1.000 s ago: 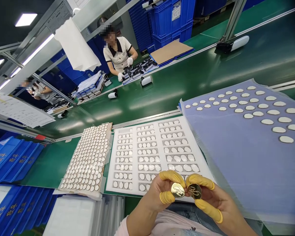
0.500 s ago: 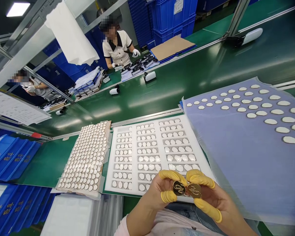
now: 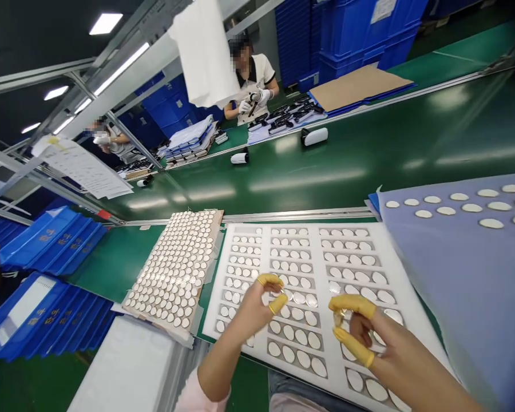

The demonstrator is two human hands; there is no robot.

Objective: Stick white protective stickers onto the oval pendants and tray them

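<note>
My left hand (image 3: 260,303), with yellow finger cots on thumb and finger, is closed in a pinch over the white foam tray (image 3: 266,309). A thin oval badge (image 3: 281,290) shows edge-on between its fingertips, partly hidden. To the right, my right hand (image 3: 369,332), also in yellow cots, pinches another oval badge (image 3: 339,316) with a gold edge. Beneath both hands, rows of white-faced oval badges (image 3: 297,315) lie in the tray's slots. The two hands are apart, the left one further from me.
A board packed with white ovals (image 3: 175,263) lies left of the tray. Right of it, a bluish sheet (image 3: 446,257) carries spaced ovals. Blue bins (image 3: 47,315) stand at far left. Beyond the green conveyor (image 3: 274,183), co-workers in white gloves handle black-and-white parts.
My hands have separated, the left moving left and forward over the tray. Earlier they held two badges side by side, gold script showing. The view has turned left.
</note>
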